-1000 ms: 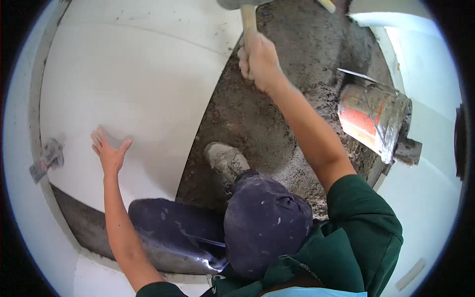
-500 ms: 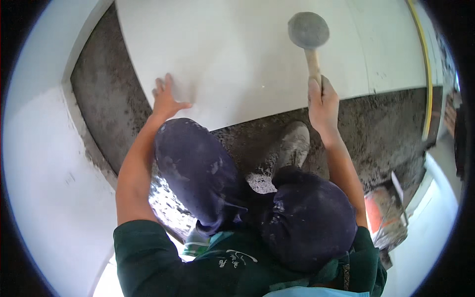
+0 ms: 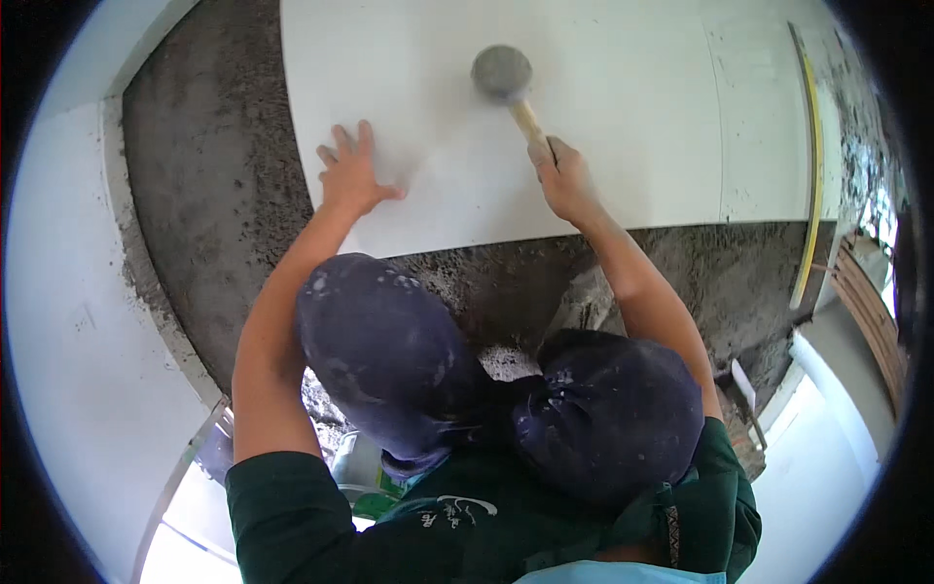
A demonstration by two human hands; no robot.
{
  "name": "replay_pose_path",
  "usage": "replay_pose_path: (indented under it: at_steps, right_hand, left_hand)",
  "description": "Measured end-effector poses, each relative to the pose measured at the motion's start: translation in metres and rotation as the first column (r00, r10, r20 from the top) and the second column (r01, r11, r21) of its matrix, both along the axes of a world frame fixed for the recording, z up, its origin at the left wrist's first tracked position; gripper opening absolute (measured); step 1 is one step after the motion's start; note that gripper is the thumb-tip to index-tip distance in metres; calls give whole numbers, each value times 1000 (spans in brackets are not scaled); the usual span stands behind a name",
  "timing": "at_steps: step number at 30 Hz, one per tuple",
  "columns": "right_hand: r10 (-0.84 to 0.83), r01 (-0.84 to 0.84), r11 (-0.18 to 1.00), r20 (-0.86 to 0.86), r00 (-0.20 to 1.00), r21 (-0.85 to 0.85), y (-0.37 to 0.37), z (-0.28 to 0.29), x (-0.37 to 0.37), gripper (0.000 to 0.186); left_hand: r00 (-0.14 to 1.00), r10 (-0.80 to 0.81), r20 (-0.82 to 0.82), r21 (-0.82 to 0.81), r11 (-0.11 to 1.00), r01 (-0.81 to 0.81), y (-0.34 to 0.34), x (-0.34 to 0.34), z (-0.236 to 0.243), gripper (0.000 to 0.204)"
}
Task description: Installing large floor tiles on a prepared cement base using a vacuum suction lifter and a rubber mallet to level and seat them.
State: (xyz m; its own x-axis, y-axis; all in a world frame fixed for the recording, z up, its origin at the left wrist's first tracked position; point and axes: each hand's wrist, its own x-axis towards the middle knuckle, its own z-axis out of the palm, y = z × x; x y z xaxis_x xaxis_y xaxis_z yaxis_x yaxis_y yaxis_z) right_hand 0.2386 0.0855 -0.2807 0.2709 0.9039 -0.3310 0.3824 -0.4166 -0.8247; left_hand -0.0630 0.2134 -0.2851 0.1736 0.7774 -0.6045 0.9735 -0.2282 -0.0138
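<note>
A large white tile (image 3: 623, 146) lies on dark grey mortar. My left hand (image 3: 352, 177) is spread out over its near left corner, fingers apart, seemingly resting on the surface. In my right hand (image 3: 566, 183) is the wooden handle of a mallet (image 3: 502, 73) with a round grey head. The head is over the tile, ahead and to the right of my left hand; whether it touches the tile I cannot tell.
Bare mortar (image 3: 204, 175) runs along the tile's left side and near edge. A white wall (image 3: 68, 311) stands at left. On the right are a long yellow bar (image 3: 810, 165), wooden boards (image 3: 868, 311) and a pale flat blade (image 3: 744, 383). My shoe (image 3: 587, 300) is near the tile edge.
The mallet and my right hand have swung left over the tile. My left hand remains spread at the tile's corner. The view has shifted a little.
</note>
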Motion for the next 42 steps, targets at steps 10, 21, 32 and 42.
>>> replay_pose_path:
  at_steps: [10, 21, 32, 42]
  right_hand:
    - [175, -177, 983, -45, 984, -40, 67, 19, -35, 39]
    - [308, -307, 950, 5, 951, -59, 190, 14, -40, 42]
    - [476, -441, 876, 202, 856, -195, 103, 98, -30, 70]
    - [-113, 81, 479, 30, 993, -874, -375, 243, 18, 60]
  left_hand:
    - [1000, 4, -12, -41, 999, -5, 3, 6, 10, 140]
    - [994, 92, 63, -29, 996, -90, 56, 30, 21, 139]
    - [940, 147, 307, -295, 954, -53, 113, -78, 0, 107]
    - [852, 502, 150, -642, 705, -301, -91, -37, 296, 54]
